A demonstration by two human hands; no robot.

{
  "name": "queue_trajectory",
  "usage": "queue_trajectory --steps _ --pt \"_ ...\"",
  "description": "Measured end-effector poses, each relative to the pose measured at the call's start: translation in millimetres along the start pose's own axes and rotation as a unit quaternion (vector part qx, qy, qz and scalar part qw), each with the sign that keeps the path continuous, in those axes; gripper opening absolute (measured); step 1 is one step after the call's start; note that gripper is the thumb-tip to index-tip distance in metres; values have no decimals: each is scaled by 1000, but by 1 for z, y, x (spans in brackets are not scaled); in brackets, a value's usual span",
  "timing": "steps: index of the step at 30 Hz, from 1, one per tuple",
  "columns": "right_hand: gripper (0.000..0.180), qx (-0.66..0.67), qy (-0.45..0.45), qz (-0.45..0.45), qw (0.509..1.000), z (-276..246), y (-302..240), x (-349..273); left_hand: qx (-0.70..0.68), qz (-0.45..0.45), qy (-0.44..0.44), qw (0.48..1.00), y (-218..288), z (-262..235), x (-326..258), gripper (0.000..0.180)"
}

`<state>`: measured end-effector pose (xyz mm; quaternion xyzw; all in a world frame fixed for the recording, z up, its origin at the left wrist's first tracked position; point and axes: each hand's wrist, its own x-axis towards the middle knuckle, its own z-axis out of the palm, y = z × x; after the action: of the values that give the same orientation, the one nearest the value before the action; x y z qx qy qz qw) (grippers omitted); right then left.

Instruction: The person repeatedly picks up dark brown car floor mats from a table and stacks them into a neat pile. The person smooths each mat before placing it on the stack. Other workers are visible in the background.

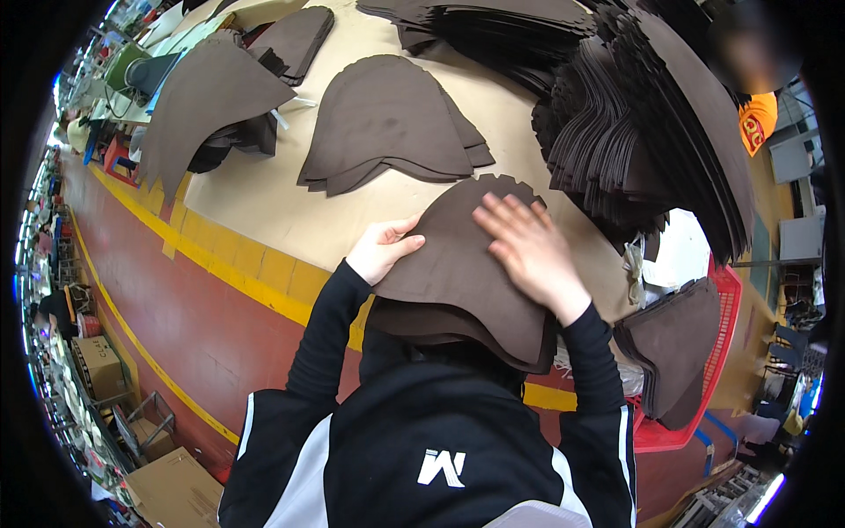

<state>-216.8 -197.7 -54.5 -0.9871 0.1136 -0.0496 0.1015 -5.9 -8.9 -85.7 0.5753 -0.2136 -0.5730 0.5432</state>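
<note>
At the counter's (264, 202) left edge, a brown sheet (216, 97) drapes over a dark pile (253, 138). Farther in lies a low domed stack (387, 123). At the near edge, the left hand (385, 253) pinches the side of the brown cut pieces (449, 255) between thumb and fingers — the right hand (532, 251), blurred, spreads its fingers over their top, gripping nothing. Fanned stacks (607, 132) crowd the right edge; by the near right corner, a red crate (730, 308) bears more pieces (678, 343).
</note>
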Motion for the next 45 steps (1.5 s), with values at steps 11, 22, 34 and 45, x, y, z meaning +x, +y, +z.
queue_trajectory --steps 11,22,34,45 --pt "53 -19 64 7 998 -9 -25 -1 5 25 -11 1000 -10 -3 -7 55" --pt "49 23 34 82 996 2 17 11 39 113 2 993 -20 -2 -7 52" --pt "59 85 80 52 992 -30 -29 -83 251 352 214 876 100 -57 15 56" --pt "51 78 -58 -77 992 4 -57 -44 445 253 168 843 -7 0 -42 45"
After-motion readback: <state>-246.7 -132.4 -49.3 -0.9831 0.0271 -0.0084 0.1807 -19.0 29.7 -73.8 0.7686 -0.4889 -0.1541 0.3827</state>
